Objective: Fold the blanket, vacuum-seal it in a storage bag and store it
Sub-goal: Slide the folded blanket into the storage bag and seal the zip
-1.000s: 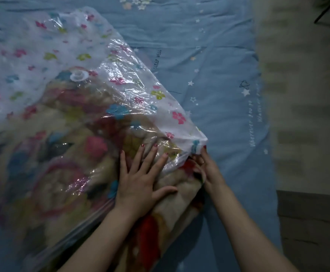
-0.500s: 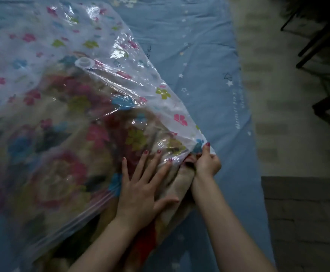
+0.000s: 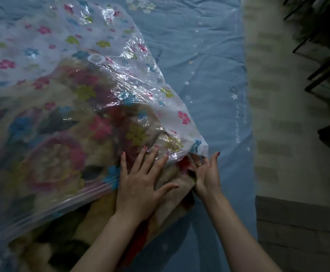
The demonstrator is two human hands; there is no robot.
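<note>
A clear storage bag (image 3: 66, 61) printed with small flowers lies across the bed, its white round valve (image 3: 96, 58) facing up. The folded blanket (image 3: 48, 138), cream with red, blue and dark patterns, sits mostly inside it; its near end (image 3: 93, 216) sticks out past the bag's zip strip (image 3: 58, 203). My left hand (image 3: 140, 185) lies flat with fingers spread on the blanket at the bag's mouth. My right hand (image 3: 207, 173) is at the bag's right corner (image 3: 199, 148), fingers against the blanket's edge; whether it grips the plastic is unclear.
A blue bedsheet (image 3: 209, 75) with stars and writing covers the bed. To the right are a pale floor strip (image 3: 278, 114), dark furniture legs (image 3: 327, 65) and a darker floor patch (image 3: 297, 232).
My right hand has gone from a fist pinching the bag's corner to straighter fingers beside the blanket. My left hand stays flat on the blanket. The view has shifted a little.
</note>
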